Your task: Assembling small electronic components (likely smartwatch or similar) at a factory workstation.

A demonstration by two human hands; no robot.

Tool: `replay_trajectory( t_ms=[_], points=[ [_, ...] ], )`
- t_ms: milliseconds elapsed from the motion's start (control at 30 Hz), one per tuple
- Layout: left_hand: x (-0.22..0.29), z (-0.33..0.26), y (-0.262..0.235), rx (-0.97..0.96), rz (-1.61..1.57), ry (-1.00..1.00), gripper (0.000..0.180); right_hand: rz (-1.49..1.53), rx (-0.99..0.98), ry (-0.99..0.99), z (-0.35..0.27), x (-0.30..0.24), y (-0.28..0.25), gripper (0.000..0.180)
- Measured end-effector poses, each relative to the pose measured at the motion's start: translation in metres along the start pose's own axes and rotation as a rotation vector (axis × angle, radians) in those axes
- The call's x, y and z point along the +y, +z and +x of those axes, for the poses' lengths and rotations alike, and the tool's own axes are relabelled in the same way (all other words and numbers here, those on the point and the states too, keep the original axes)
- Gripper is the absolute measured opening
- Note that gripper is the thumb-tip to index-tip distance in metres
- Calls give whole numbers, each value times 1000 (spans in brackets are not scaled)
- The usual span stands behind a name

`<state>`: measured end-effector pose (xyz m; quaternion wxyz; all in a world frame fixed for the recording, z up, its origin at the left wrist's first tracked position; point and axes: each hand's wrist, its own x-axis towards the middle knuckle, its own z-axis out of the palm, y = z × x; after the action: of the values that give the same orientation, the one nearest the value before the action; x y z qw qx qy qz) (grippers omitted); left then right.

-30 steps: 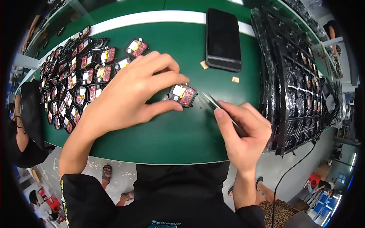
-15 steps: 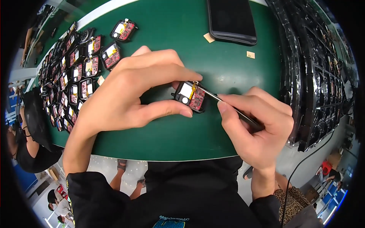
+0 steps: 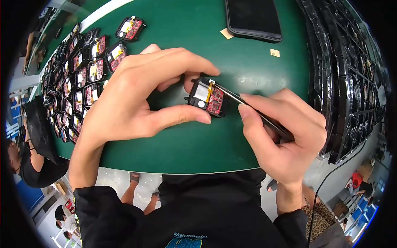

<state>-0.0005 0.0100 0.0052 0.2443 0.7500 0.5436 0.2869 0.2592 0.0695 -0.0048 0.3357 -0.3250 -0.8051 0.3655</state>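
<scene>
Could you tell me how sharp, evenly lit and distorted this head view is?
Head view: sharp at the centre on the module and both hands; even light with faint glare on the green table; strong fisheye bending the table edge, dark corners.

Module (image 3: 208,98) on table (image 3: 173,149) between hands; module rows (image 3: 78,82) left; phone (image 3: 253,18) behind

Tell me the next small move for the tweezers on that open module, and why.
Probably ease the tweezers tip down onto the small orange flex tab by the white battery and press it flat. The left hand already pins the module between thumb and fingers on the green mat, and the right hand has the tip at the module's top edge.
</scene>
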Motion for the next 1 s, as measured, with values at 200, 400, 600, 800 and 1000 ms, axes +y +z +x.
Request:
replay_trajectory(
  t_ms=[200,400,600,800,1000],
  points=[
    [-2,0,0,-8,28,23,59,-88,75,-123,-4,6,7,30],
    [-4,0,-1,-23,20,39,58,-112,63,-154,-2,7,9,29],
    [-13,2,-9,-115,-64,29,62,0,-15,-24,1,-1,-2,24],
    [-14,2,-13,-153,-28,36,62,49,-77,11,2,4,-5,20],
    [-12,2,-12,-164,-8,40,62,46,-99,21,1,4,-6,21]
  ],
)
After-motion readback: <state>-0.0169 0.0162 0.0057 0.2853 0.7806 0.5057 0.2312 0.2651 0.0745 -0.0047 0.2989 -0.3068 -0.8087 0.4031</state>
